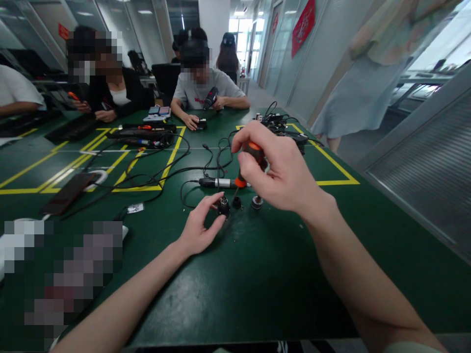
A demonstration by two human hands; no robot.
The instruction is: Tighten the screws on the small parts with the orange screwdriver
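My right hand [283, 171] grips an orange-and-black screwdriver [250, 159], held nearly upright with its tip pointing down over the green table [257, 274]. My left hand [200, 228] pinches a small black round connector [223, 206] that stands on the table. Two more small black round parts [236, 202] [256, 201] sit just to its right, under my right hand. Behind them lies a black and silver pen-shaped tool [217, 183] with a cable.
Tangled black cables [154, 171] run across the table's middle inside yellow floor-tape lines. A dark phone [68, 192] lies at left. Two seated people work across the table, one holding a black tool [211, 97]. Another person stands at right.
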